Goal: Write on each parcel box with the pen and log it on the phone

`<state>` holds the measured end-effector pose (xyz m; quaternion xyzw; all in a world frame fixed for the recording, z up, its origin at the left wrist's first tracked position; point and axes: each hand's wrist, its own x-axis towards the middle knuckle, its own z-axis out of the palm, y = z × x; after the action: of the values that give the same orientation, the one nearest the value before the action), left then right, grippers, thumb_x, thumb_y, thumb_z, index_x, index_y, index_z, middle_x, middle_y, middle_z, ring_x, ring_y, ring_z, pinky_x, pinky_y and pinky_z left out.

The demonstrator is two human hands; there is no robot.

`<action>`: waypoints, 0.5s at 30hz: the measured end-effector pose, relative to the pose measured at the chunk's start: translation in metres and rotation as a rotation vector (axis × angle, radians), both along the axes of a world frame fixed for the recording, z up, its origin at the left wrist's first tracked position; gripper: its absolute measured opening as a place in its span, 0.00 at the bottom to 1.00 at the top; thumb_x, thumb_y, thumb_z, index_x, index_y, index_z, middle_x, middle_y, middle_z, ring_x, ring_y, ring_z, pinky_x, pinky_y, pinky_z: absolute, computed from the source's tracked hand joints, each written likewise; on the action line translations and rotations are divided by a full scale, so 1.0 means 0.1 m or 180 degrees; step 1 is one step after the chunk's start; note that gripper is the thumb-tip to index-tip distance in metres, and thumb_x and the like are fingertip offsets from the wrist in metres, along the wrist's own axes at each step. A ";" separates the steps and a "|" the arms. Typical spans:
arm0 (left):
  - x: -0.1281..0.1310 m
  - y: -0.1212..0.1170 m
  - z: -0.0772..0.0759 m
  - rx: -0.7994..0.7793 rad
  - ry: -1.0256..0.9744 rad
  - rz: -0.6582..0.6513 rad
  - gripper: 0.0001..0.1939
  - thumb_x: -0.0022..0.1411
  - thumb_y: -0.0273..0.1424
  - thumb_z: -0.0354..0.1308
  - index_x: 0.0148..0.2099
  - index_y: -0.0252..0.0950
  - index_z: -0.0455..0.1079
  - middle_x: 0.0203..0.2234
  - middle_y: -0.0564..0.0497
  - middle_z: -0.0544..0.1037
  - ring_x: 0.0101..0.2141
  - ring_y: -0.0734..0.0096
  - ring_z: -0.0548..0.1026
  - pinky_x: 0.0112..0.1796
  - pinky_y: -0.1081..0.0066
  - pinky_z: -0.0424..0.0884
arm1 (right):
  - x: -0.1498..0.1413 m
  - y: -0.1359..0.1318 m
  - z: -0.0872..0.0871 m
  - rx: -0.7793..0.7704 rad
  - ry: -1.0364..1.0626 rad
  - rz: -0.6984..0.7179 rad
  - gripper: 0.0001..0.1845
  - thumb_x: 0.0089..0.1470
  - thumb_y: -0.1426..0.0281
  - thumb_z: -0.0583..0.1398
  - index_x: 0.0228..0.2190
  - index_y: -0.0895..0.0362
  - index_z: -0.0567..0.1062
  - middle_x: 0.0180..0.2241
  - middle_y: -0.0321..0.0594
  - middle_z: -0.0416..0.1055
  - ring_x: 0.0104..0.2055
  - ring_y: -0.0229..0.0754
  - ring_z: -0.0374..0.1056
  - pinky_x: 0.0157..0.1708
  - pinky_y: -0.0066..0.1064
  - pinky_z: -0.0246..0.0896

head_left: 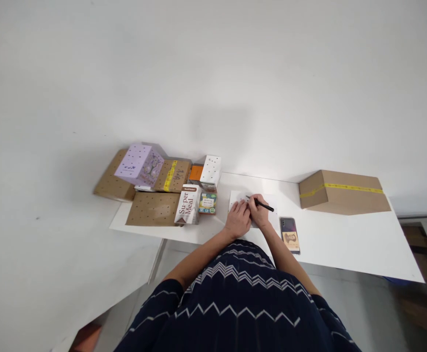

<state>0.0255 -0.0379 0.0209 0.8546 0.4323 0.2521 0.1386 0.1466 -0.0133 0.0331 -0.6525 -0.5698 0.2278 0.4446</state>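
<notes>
A white sheet of paper [237, 196] lies on the table in front of me, with small dark marks along its top. My left hand [238, 218] rests on its left part, fingers stretched out and holding nothing. My right hand [258, 211] is closed round a black pen [266, 205], whose tip points up and left over the sheet. Both hands are close together, and they hide the sheet's middle. Just right of the sheet lies a phone [290, 235] with a picture on its back.
Left on the white table [348, 244] stand a Su-per Meal box [188, 205], a small green box [208, 203], a white dotted box [211, 170], a purple box [134, 164] and several brown cartons [153, 209]. A yellow-taped carton [345, 195] sits at the right, near the wall.
</notes>
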 end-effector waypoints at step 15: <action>0.02 -0.01 -0.01 0.0006 -0.0031 0.0056 0.19 0.57 0.28 0.50 0.51 0.29 0.67 0.52 0.34 0.69 0.57 0.50 0.63 0.58 0.51 0.56 | -0.01 0.02 -0.01 -0.0037 -0.0013 0.0093 0.10 0.55 0.64 0.52 0.26 0.54 0.68 0.24 0.35 0.66 0.27 0.38 0.61 0.32 0.31 0.59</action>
<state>0.0271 -0.0385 0.0200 0.8497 0.4389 0.2579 0.1376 0.1460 -0.0116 0.0317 -0.6472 -0.5788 0.2362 0.4362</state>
